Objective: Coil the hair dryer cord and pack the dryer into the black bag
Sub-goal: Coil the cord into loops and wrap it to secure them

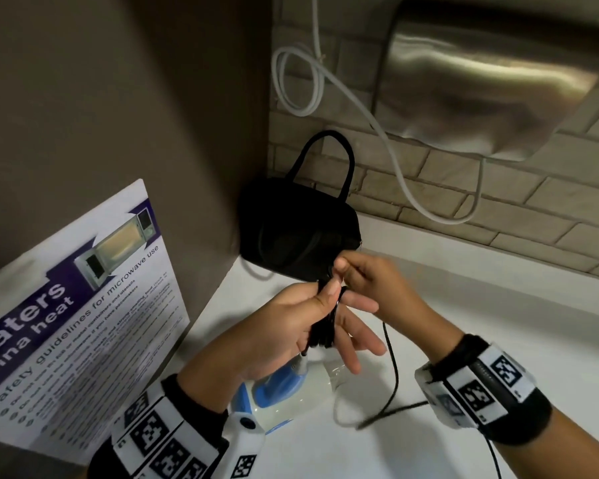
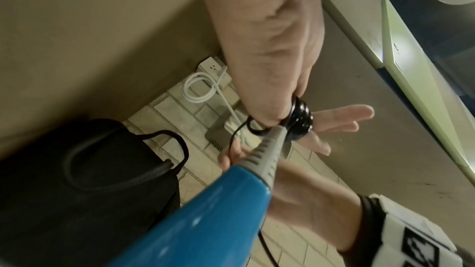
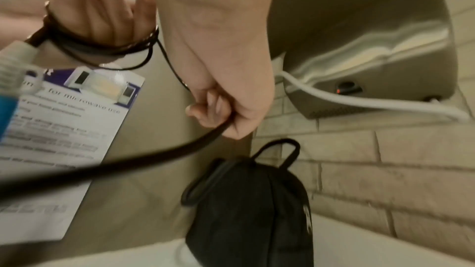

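My left hand (image 1: pixel 301 323) is held over the white counter with its fingers straight. The black dryer cord (image 1: pixel 323 335) is wound round them in several loops, and the thumb presses on the coil (image 2: pixel 300 121). Under that hand is the blue and white hair dryer (image 1: pixel 277 388), its grey cord sleeve (image 2: pixel 270 149) running up into the coil. My right hand (image 1: pixel 363 281) pinches the free cord just beside the coil. The loose cord (image 1: pixel 395 371) trails down past the right wrist. The black bag (image 1: pixel 291 226) stands in the corner behind both hands, handles up.
A microwave safety poster (image 1: pixel 83 323) leans on the left wall. A steel hand dryer (image 1: pixel 498 74) hangs on the brick wall, with its white cable (image 1: pixel 388 140) looping down to the counter (image 1: pixel 481 323). A white socket (image 2: pixel 213 66) sits higher up.
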Tool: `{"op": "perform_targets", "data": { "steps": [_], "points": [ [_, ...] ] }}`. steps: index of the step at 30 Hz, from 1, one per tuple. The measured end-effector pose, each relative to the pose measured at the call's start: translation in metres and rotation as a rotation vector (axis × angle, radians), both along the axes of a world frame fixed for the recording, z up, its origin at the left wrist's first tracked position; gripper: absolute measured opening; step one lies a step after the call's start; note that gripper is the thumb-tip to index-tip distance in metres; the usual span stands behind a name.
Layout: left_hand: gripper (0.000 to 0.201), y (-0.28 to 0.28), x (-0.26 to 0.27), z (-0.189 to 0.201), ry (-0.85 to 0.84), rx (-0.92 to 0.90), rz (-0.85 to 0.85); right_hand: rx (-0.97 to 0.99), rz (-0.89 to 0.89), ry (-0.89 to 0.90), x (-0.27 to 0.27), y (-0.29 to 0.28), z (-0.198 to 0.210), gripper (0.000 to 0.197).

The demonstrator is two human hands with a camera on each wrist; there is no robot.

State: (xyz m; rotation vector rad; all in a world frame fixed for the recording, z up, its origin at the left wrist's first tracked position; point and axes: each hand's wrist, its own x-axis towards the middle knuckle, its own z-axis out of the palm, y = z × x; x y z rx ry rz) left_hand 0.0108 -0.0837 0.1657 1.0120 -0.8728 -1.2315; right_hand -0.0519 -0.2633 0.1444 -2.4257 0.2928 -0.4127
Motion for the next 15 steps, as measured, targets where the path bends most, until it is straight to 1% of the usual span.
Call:
{"op": "perform_targets", "data": {
  "steps": [2, 4, 6, 8, 12, 15],
  "points": [
    [0.043, 0.002, 0.002, 0.001, 0.007, -0.021, 0.022, 0.047, -0.016, 0.097, -0.002, -0.004, -0.024, 0.028],
    [0.039, 0.003, 0.005, 0.000, 0.040, -0.041, 0.042, 0.090, -0.068, 0.208, -0.007, -0.009, -0.045, 0.019],
    [0.037, 0.004, 0.007, 0.000, 0.080, -0.042, 0.054, 0.160, -0.103, 0.216, -0.013, -0.012, -0.057, 0.019],
    [0.036, 0.005, 0.009, -0.002, 0.113, -0.045, 0.047, 0.125, -0.096, 0.192, -0.017, -0.012, -0.054, 0.018],
    [0.037, -0.003, 0.006, -0.007, 0.110, -0.021, 0.040, -0.002, -0.053, 0.125, -0.013, -0.007, -0.032, 0.020],
    [0.052, -0.006, 0.002, -0.008, 0.161, 0.003, 0.067, -0.080, -0.062, 0.105, -0.008, -0.009, -0.025, 0.017]
  ]
}}
